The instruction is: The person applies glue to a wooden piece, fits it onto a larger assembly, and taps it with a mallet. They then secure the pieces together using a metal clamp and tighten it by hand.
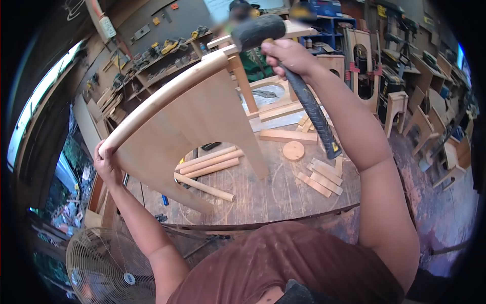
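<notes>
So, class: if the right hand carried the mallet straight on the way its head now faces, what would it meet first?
Probably the top of the wooden frame: the right hand holds the mallet right beside it, though depth is unclear.

Daylight comes in from the window on the left, blown out to white glare along its edge. The bench is evenly and softly lit, with only faint shadows. Fisheye distortion bends straight lines hard toward the edges, and black vignette fills the corners. The mallet head near the top is slightly blurred. Colours look mildly oversaturated.
</notes>
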A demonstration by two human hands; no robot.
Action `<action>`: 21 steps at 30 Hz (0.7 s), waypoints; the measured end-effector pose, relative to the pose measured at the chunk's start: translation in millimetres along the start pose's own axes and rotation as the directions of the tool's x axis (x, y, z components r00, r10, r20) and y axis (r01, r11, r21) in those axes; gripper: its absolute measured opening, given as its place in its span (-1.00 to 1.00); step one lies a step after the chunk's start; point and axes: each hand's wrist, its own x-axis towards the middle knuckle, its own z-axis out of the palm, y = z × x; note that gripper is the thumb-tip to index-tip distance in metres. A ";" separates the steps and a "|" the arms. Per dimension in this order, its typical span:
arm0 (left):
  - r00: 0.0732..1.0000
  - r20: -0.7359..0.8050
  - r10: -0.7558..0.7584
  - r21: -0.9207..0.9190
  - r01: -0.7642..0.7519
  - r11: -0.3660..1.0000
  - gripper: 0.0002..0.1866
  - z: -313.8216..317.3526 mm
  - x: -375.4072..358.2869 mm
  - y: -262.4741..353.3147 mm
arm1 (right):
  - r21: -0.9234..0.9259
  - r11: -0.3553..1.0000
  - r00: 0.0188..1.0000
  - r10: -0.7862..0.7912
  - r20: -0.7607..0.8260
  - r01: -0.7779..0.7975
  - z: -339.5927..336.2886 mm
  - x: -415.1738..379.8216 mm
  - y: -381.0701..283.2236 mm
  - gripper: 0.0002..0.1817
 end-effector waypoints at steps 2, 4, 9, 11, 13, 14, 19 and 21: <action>1.000 -0.006 -0.018 -0.005 0.018 1.000 -0.39 1.7 -0.8 4.6 | 0.087 0.996 0.997 -0.012 -0.072 0.018 3.8 5.4 1.8 -0.71; 1.000 -0.005 -0.030 -0.029 0.030 0.999 -0.37 2.6 -0.6 2.9 | -0.010 1.000 0.999 0.026 -0.039 -0.027 15.1 5.0 -0.1 -0.72; 0.998 0.009 -0.057 -0.069 0.058 0.996 -0.36 3.2 0.3 4.4 | -0.027 0.999 0.996 0.034 0.084 -0.032 21.5 1.2 -4.0 -0.72; 0.999 0.021 -0.026 -0.068 0.028 0.997 -0.36 4.6 -0.9 5.6 | 0.004 0.998 0.995 0.060 0.085 -0.061 17.7 -0.3 -5.4 -0.72; 0.999 0.009 -0.044 -0.078 0.044 0.996 -0.37 6.1 -1.2 8.1 | 0.054 0.999 1.000 0.007 -0.029 -0.005 14.1 2.2 -3.0 -0.70; 0.999 0.011 -0.038 -0.064 0.039 0.997 -0.38 6.3 -1.2 8.4 | 0.070 0.997 0.996 -0.008 -0.088 0.014 15.3 5.2 -2.0 -0.70; 0.999 0.015 -0.036 -0.004 0.036 0.999 -0.47 0.0 0.2 5.7 | -0.120 0.992 0.997 0.057 0.059 -0.049 40.2 -1.8 -11.1 -0.71; 0.999 0.031 -0.006 0.046 0.005 0.999 -0.48 2.7 2.9 6.8 | -0.066 0.996 0.998 0.064 0.013 -0.063 36.4 -4.5 -12.1 -0.71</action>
